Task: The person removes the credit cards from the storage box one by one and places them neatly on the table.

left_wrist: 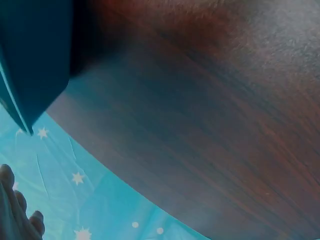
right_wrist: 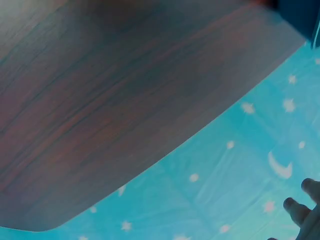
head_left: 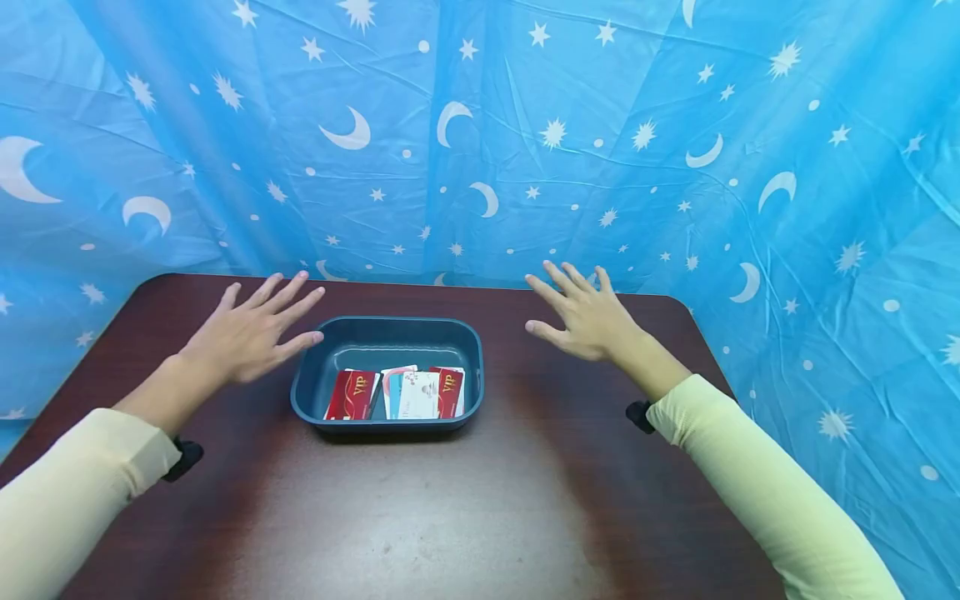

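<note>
Left grip [head_left: 243, 335] and right grip [head_left: 587, 321], fingers straight and spread wide.
Just left of the frame's centre, a dark-blue rounded rectangular tray [head_left: 397, 342] holds flat red and white cards [head_left: 420, 396]; left grip just beside it, right grip well apart.

I see part of my right hand [right_wrist: 308, 216] at bottom right, in front of a blue curtain [right_wrist: 215, 170] with white stars and a moon [right_wrist: 280, 169], a brown table [right_wrist: 120, 100] across the upper left, and a dark box [right_wrist: 298, 17] at top right.
</note>
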Action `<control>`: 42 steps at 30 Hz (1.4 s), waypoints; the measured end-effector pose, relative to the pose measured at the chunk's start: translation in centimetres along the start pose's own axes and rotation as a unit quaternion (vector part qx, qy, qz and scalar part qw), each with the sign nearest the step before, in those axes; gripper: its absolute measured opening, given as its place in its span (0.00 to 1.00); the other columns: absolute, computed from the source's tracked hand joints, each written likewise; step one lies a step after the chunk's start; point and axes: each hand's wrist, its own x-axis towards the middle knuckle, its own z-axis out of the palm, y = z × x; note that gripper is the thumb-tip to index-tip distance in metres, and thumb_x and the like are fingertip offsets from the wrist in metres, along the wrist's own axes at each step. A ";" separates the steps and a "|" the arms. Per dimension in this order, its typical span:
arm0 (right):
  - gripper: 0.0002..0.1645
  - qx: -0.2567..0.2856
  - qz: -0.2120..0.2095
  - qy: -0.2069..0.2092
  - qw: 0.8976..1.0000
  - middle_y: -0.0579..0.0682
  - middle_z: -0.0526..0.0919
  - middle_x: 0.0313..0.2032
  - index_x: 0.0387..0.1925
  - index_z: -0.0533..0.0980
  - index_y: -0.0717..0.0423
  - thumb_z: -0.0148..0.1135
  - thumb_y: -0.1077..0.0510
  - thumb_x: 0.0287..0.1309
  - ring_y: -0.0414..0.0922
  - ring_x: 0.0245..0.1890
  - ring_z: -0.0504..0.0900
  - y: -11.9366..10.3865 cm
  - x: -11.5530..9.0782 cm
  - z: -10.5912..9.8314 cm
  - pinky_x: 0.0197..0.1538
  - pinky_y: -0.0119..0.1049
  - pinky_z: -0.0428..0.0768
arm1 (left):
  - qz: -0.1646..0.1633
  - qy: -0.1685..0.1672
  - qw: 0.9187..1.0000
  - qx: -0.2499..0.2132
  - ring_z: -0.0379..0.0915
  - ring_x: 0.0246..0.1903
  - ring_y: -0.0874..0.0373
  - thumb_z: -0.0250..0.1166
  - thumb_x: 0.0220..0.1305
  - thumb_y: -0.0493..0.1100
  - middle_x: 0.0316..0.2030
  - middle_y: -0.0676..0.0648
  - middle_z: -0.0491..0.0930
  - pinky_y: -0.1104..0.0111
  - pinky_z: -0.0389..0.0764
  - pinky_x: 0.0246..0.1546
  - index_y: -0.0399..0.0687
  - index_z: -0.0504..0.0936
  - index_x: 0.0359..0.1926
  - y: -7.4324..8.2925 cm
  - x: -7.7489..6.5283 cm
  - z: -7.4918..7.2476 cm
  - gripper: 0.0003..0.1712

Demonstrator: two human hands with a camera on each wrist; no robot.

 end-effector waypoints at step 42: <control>0.32 0.467 -0.045 -0.272 0.840 0.62 0.71 0.65 0.72 0.62 0.58 0.46 0.46 0.75 0.56 0.61 0.78 -9.1 7.0 0.5 0.64 0.49 0.73 | 0.070 -0.023 0.996 -0.047 0.50 0.73 0.35 0.51 0.70 0.68 0.77 0.39 0.50 0.35 0.59 0.64 0.48 0.54 0.78 0.4 -2.2 4.2 0.46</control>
